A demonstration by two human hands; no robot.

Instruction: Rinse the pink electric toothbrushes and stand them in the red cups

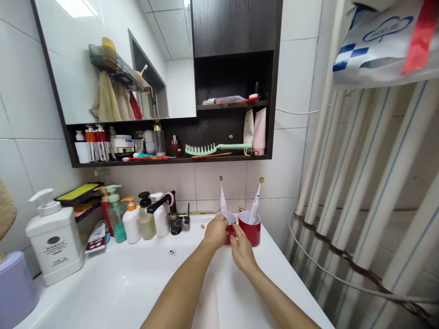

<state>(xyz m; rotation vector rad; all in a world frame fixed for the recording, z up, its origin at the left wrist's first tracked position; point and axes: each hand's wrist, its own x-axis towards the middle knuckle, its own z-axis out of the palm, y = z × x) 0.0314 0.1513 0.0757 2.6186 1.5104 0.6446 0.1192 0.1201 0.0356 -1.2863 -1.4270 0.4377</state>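
Note:
A red cup [230, 236] stands on the right side of the white sink counter, with a pale electric toothbrush [223, 203] upright in it. My left hand [216, 232] is closed on this cup's left side and partly hides it. From the right, my right hand [243, 249] holds the same cup, its fingers against the wall. Just beyond my right hand is a second red cup [252, 233]. Another electric toothbrush [254, 205] leans to the right inside that one.
A black faucet [174, 214] rises left of the cups, by the white basin [126, 283]. Several pump bottles [132, 221] line the back left. Overhead hangs a dark cabinet [236, 27] with shelves and a mirror [120, 59]. White pipes [363, 183] run along the right.

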